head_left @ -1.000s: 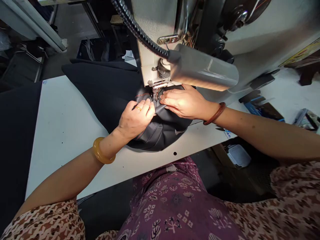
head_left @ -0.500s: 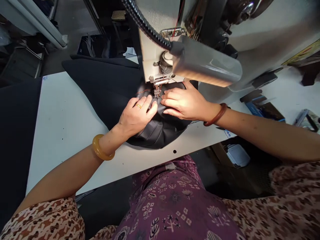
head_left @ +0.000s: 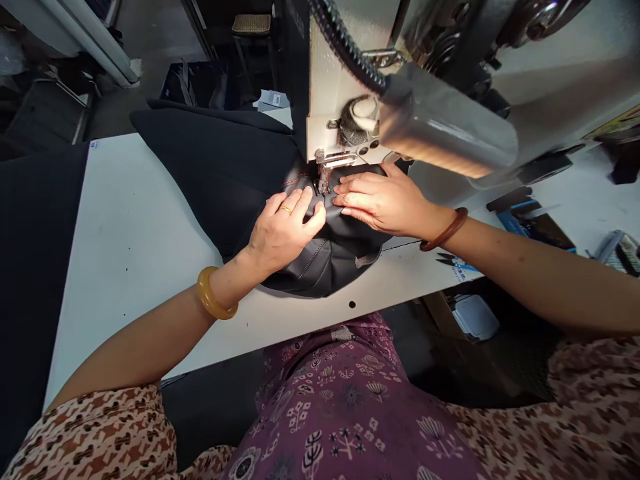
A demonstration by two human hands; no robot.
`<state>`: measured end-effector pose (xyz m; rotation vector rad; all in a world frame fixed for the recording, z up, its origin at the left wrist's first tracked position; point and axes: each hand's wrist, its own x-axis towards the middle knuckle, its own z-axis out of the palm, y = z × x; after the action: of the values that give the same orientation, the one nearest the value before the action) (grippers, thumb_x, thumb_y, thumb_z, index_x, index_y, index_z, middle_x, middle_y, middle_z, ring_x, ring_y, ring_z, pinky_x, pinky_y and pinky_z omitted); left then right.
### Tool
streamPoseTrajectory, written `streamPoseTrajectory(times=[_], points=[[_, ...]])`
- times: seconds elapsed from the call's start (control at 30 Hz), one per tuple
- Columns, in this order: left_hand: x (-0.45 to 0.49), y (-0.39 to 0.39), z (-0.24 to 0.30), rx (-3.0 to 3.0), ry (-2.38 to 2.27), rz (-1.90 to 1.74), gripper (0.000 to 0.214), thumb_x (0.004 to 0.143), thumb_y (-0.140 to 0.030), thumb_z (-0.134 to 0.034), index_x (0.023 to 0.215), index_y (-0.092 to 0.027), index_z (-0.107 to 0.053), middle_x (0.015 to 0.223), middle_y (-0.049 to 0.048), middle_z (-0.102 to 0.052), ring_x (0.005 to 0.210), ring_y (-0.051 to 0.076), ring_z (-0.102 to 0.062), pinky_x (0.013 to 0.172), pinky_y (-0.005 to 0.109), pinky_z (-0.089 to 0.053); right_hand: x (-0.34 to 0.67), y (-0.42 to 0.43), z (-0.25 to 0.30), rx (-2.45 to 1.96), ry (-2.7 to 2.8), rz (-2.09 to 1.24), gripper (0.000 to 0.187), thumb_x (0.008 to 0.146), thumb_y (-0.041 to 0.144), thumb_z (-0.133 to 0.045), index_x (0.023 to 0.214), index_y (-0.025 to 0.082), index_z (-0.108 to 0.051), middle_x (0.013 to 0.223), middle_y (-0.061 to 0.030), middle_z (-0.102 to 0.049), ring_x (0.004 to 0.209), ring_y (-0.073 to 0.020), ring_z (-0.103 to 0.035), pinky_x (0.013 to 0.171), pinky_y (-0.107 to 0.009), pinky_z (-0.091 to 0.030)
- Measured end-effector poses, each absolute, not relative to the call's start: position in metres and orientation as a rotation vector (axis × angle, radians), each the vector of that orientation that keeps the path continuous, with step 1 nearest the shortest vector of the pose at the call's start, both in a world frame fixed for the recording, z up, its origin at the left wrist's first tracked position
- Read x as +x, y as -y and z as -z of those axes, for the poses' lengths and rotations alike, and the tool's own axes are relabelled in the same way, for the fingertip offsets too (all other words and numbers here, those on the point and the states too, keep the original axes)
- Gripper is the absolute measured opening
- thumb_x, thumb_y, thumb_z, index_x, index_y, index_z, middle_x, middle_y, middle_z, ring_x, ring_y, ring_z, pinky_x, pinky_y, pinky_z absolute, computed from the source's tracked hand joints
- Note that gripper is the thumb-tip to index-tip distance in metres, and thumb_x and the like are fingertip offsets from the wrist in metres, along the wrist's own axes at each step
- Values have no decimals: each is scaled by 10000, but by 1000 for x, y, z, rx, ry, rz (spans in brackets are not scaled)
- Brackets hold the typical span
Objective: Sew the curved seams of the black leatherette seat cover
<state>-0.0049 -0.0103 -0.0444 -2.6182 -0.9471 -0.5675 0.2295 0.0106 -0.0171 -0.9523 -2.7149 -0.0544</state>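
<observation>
A piece of black leather-like material [head_left: 345, 250] lies bunched under the presser foot [head_left: 325, 183] of a sewing machine [head_left: 324, 93]. My left hand [head_left: 284, 230] rests on it just left of the foot, fingers stretched out and pressing down. On the other side of the foot, my right hand [head_left: 384, 201] lies flat on the same piece, its fingertips close to the foot. Red stitching [head_left: 296, 181] shows beyond my left fingers. Paler stitched seams run across the folds nearer me. The needle tip is too small to make out.
A tubular lamp [head_left: 445, 127] on a ribbed hose hangs above my right hand. Dark cloth [head_left: 210, 153] spreads over the left of the white table [head_left: 130, 247]. Small snips [head_left: 446, 259] lie beneath my right forearm. A stool [head_left: 251, 25] stands behind.
The view has shifted, so the machine appears further right. Both hands stay on the black material beside the presser foot. A grey patch near its right edge is now visible.
</observation>
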Motion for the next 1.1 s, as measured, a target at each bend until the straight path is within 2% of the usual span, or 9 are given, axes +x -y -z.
streamPoseTrajectory(times=[0.13,0.37,0.53,0.63,0.73,0.8,0.9,0.97,1.1], points=[[-3,10,49,-2638,1013,587,330,923,-169,-408,1178,-131,-613,1224,208,-621,1187,316,-570,932,483,-485,231,-17,17,-909,2688,35,474,970,480,-261,1086,218,-639,1116,-79,-665,1063,-203,-582,887,-416,-455],[-11,15,55,-2586,894,642,312,893,-197,-469,1159,-171,-630,1241,172,-622,1215,304,-557,983,480,-492,235,-17,22,-816,2689,73,413,974,399,-313,1029,193,-667,1151,-74,-669,1174,-211,-551,909,-416,-462],[-10,10,55,-2605,973,623,327,892,-193,-456,1172,-173,-623,1294,176,-590,1252,295,-528,1005,485,-481,233,-30,13,-846,2716,17,370,969,341,-339,1013,175,-667,1151,-105,-662,1088,-204,-597,870,-367,-481],[-10,8,56,-2589,981,639,336,895,-196,-447,1180,-170,-623,1312,168,-581,1255,289,-526,1012,483,-477,236,-14,15,-881,2663,98,318,949,325,-372,937,197,-664,1055,-92,-680,1036,-218,-595,856,-384,-467],[-11,10,57,-2628,1005,657,379,897,-204,-446,1242,-161,-595,1341,174,-556,1280,301,-498,1034,504,-451,248,28,42,-953,2553,63,258,903,314,-439,774,198,-631,807,-78,-659,824,-210,-587,750,-375,-457],[-9,11,57,-2643,1040,684,398,898,-219,-456,1273,-165,-578,1348,176,-548,1288,309,-488,1039,520,-437,257,58,72,-1143,2448,-207,257,889,299,-444,721,196,-610,725,-63,-625,721,-189,-560,664,-338,-445],[-6,13,56,-2599,1058,726,371,896,-229,-458,1229,-176,-613,1301,160,-591,1243,303,-536,1022,526,-446,266,79,118,-1613,1865,-959,167,816,263,-491,815,195,-644,888,-73,-679,838,-198,-592,765,-346,-465],[-3,13,53,-2551,1015,755,340,889,-213,-450,1158,-168,-652,1226,145,-643,1181,294,-586,1004,528,-459,265,73,139,-1713,1465,-1314,152,784,244,-501,790,178,-638,870,-80,-693,815,-191,-604,741,-330,-472],[1,13,49,-2543,949,777,317,888,-205,-434,1064,-132,-687,1098,140,-700,1073,263,-645,961,465,-505,247,40,153,-1591,1331,-1575,240,807,307,-542,646,134,-587,635,-67,-635,560,-133,-549,566,-275,-446]])
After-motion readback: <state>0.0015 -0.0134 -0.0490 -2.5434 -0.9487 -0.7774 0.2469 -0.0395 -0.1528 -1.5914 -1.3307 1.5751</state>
